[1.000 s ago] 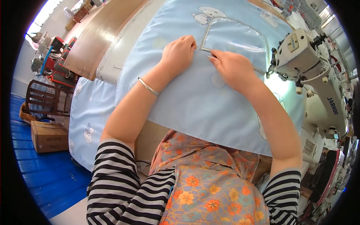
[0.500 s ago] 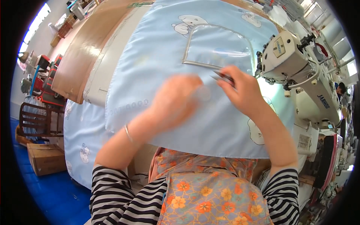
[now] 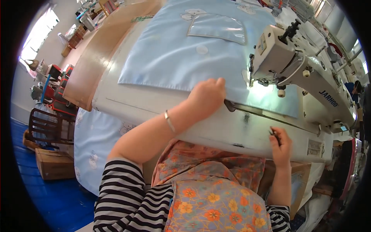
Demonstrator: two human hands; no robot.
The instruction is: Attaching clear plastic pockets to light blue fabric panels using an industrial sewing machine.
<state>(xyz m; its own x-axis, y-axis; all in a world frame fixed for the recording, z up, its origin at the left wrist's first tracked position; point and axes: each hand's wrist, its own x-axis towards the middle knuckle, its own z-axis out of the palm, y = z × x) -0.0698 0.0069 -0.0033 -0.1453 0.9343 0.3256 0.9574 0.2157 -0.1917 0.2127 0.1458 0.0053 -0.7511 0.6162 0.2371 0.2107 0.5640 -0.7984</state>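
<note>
Your left hand (image 3: pixel 206 96) lies flat, pinning the blue fabric (image 3: pixel 170 58) beside the sewing machine (image 3: pixel 286 63). Your right hand (image 3: pixel 281 144) pinches a small dark tool (image 3: pixel 275 135). Next, probably, feed the edge squarely to the needle.

I see my left hand (image 3: pixel 206 96) at centre frame, pressing flat on the near edge of the blue fabric (image 3: pixel 174 58) spread over the white table (image 3: pixel 216 129). My right hand (image 3: pixel 281 142), lower right, pinches a small dark tool (image 3: pixel 274 134) against the table's front edge. The sewing machine (image 3: pixel 293 65) fills the upper right, its lamp lighting the fabric beneath.
</note>
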